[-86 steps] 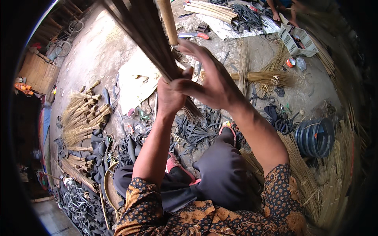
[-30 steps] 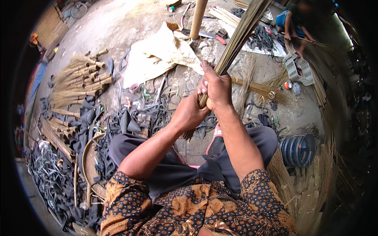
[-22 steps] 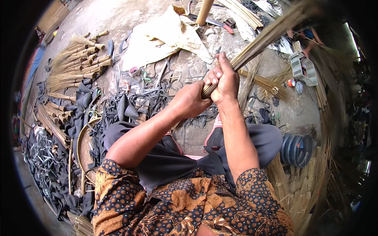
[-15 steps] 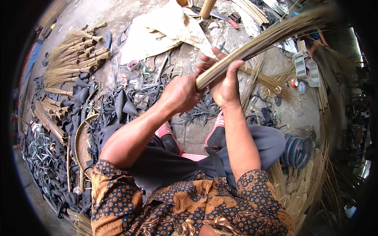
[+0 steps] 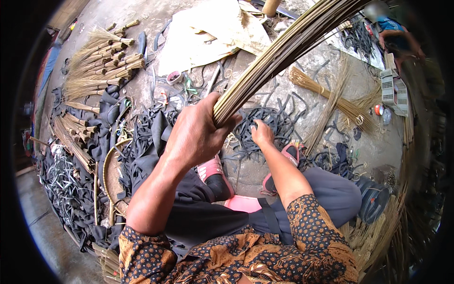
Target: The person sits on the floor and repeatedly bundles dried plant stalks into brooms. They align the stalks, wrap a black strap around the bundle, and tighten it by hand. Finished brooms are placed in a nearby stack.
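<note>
My left hand [image 5: 198, 128] is closed round the lower end of a thick bundle of thin sticks [image 5: 279, 52]. The bundle slants up to the right, past the top edge of the view. Its cut end shows beside my thumb. Lower down, my right hand [image 5: 263, 134] is at a tangled heap of black rubber-like strips [image 5: 269, 118] on the ground, between my feet and the bundle. Its fingers are curled at the strips, and what they hold, if anything, is too small to make out.
Tied stick bundles [image 5: 101, 66] lie at the left, near a heap of dark scraps [image 5: 71, 184] and a round woven tray [image 5: 109, 173]. A pale sheet [image 5: 198, 38] covers ground ahead. At right are another bundle [image 5: 331, 97], a perforated crate [image 5: 395, 92] and a person [image 5: 395, 31].
My right hand has let go of the stick bundle and dropped to the black strips. My left hand keeps the bundle, now nearer and higher in view.
</note>
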### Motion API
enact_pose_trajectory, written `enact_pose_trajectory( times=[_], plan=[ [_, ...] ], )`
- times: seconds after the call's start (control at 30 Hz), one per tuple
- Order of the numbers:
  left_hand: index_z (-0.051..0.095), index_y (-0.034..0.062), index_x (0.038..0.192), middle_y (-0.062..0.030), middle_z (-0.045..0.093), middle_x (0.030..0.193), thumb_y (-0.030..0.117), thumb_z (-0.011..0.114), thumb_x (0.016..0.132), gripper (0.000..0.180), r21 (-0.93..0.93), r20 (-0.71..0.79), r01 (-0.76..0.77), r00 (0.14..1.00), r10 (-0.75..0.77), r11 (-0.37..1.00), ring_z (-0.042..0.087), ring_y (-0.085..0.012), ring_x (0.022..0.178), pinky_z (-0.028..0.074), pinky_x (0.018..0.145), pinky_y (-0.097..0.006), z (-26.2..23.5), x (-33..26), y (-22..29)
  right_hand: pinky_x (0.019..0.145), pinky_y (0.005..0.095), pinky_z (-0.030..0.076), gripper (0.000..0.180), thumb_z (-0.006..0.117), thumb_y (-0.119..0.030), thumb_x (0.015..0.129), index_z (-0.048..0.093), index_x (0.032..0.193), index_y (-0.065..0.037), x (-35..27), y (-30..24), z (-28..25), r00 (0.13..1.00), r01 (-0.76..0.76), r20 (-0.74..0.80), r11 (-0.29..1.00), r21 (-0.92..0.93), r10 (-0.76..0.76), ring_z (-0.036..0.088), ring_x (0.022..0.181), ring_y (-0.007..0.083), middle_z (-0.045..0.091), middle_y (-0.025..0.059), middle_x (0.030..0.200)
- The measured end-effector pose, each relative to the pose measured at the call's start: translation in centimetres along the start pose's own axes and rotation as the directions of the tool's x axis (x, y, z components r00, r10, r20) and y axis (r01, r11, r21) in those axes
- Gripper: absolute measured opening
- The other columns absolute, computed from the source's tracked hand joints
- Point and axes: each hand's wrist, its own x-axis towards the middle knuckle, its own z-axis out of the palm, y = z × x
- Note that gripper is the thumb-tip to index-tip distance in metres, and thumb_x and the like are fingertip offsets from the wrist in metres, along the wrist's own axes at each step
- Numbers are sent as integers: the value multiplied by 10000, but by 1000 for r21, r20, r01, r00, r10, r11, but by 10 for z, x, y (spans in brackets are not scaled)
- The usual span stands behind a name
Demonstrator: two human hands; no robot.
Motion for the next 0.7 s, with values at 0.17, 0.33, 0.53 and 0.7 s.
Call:
enact_pose_trajectory(
  times=[0.17, 0.33, 0.53, 0.7],
  plan=[
    [662, 23, 1150, -170, 676, 764, 311, 763, 952, 364, 75, -5, 31, 1000, -30, 997, 665, -313, 697, 518, 694, -412, 2, 9, 0, 978, 480, 524, 235, 743, -323, 927, 763, 1080, -146, 1, -12, -3, 996, 2, 91, 980, -200, 16, 645, 1179, 386, 679, 160, 1189],
    [663, 25, 1131, -193, 677, 748, 314, 746, 957, 347, 117, -24, -3, 1000, 6, 993, 687, -388, 718, 516, 691, -442, 3, 14, -5, 1084, 429, 438, 210, 751, -267, 910, 715, 849, -68, -18, -18, -44, 902, 405, -198, 910, 84, -383, 561, 1291, 345, 680, 142, 1272],
    [630, 51, 1003, -227, 691, 765, 381, 748, 945, 355, 241, -65, -83, 993, 101, 967, 694, -461, 801, 517, 703, -545, 9, 12, -10, 966, 411, 527, 264, 602, -254, 1032, 612, 841, -73, -83, -75, -142, 848, 337, -163, 276, 900, -504, 689, 1032, 237, 735, 163, 1061],
    [587, 54, 997, -233, 705, 820, 335, 738, 936, 325, 300, -105, -112, 983, 149, 947, 696, -469, 833, 526, 716, -567, 19, -1, -13, 529, 218, 338, 213, 574, -191, 1081, 510, 1223, -46, -177, -123, -198, 783, 185, -117, 49, 982, -610, 434, 638, 70, 541, 38, 878]
  ],
)
